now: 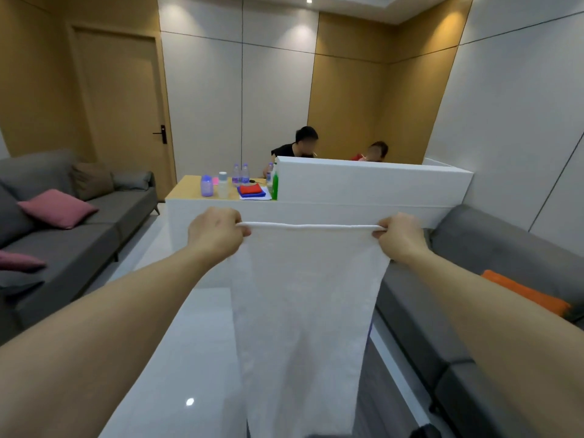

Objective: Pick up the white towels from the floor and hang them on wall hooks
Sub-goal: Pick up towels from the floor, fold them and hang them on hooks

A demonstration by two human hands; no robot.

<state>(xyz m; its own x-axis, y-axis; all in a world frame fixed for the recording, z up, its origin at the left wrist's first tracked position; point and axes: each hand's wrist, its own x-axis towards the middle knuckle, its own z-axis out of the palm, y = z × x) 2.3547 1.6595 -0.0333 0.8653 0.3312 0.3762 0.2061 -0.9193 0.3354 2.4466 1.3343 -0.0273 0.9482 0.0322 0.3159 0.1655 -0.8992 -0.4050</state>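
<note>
White towel (309, 298) held up in front of person, top edge stretched taut and level between both hands, cloth hanging straight down below. Both forearms extended forward, roughly level. Left hand (215, 235) fist-curled, pinching left top corner, back of hand toward camera. Right hand (399, 237) same pose, pinching right top corner. Behind towel: white counter (363, 181), glossy white table (189, 343) beneath arms. Grey sofa (79, 229) at left.

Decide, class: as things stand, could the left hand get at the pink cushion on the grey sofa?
Probably not yet: the left hand grips a corner of the white towel, and the pink cushion lies well off to its left.
</note>
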